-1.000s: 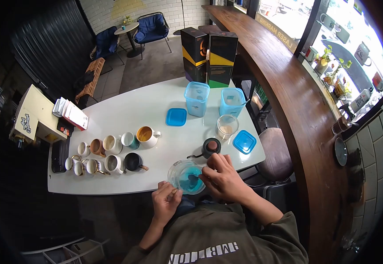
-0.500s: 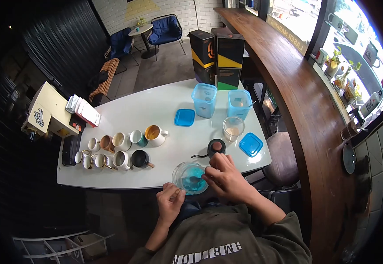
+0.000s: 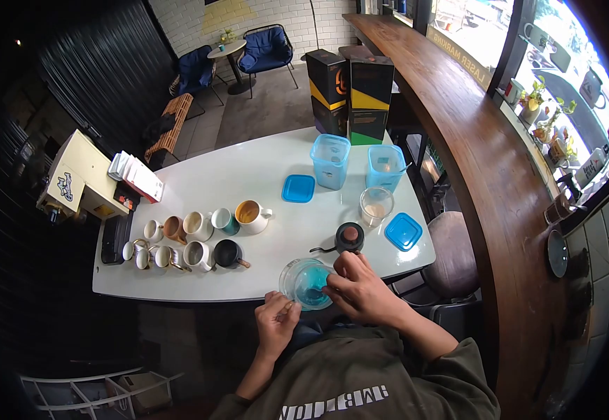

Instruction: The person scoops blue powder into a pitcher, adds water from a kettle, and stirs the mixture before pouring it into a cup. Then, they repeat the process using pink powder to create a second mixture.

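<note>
White table (image 3: 262,175): left hand (image 3: 276,326) grips clear cup (image 3: 291,281); right hand (image 3: 363,291) pinches spoon (image 3: 320,288), apparently stirring; next stroke needs steady cup.

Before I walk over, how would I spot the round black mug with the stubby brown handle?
Start at the long, glossy white table and look at its left side, where mostly white mugs stand in two rows. In the nearer row, the round black mug takes the right-hand end. No other mug there is black, and its stubby brown handle points right.
</note>
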The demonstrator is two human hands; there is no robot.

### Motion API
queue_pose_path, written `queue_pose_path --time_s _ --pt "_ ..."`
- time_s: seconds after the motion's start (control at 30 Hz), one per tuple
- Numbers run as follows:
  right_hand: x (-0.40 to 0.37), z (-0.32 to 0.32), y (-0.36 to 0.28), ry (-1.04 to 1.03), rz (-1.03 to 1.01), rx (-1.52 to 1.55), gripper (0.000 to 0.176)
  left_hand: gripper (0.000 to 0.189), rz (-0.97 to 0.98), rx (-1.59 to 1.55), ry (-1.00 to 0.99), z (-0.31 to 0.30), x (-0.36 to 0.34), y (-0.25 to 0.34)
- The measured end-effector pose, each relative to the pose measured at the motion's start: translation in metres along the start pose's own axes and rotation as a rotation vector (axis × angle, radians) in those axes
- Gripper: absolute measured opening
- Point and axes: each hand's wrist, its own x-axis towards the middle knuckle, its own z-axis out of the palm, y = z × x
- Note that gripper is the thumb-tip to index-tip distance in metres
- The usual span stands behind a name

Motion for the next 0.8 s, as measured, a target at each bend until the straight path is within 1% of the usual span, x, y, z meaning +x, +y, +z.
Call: queue_pose_path --time_s 0.07,0.17,0.23,0.37,0.43,0.53,0.6,0.63,0.7,0.73,0.8 --pt "0.000 -0.001 0.000 -0.013 0.011 0.012 0.016 0.025 0.002 -0.015 0.002 0.002 -0.001 -0.001" --pt "0.004 -0.004 0.002 -0.009 0.001 -0.053 0.016 0.024 0.019 -0.016 0.033 0.004 -0.006 -0.005" --pt "0.005 0.003 0.004 -0.019 -0.067 -0.081 0.015 0.023 -0.003 -0.022 0.048 0.003 -0.011 -0.007" --pt "0.003 0.005 -0.003 -0.061 -0.098 -0.025 0.016 0.024 -0.043 -0.043 0.073 0.004 -0.016 -0.009" --pt "0.003 0.005 0.001 -0.042 -0.081 -0.020 0.016 0.024 -0.029 -0.036 0.056 0.001 -0.018 -0.012" --pt "0.003 0.004 0.002 -0.041 -0.072 -0.096 0.016 0.026 -0.013 -0.030 0.043 0.002 -0.018 -0.010" --pt "0.001 0.004 0.000 -0.089 -0.082 -0.003 0.016 0.026 -0.019 -0.033 0.048 0.002 -0.017 -0.009" --pt "-0.001 0.003 0.000 -0.091 -0.078 -0.002 0.016 0.027 -0.029 -0.033 0.048 0.003 -0.017 -0.008" --pt "-0.002 -0.001 0.002 -0.032 0.033 0.036 0.016 0.027 -0.040 -0.037 0.049 0.005 -0.016 -0.009" --pt "-0.003 -0.004 0.003 -0.063 0.064 -0.011 0.015 0.026 -0.026 -0.033 0.038 0.005 -0.016 -0.011" --pt "-0.009 -0.001 0.007 -0.067 0.053 -0.003 0.015 0.026 -0.004 -0.029 0.020 0.006 -0.014 -0.011"
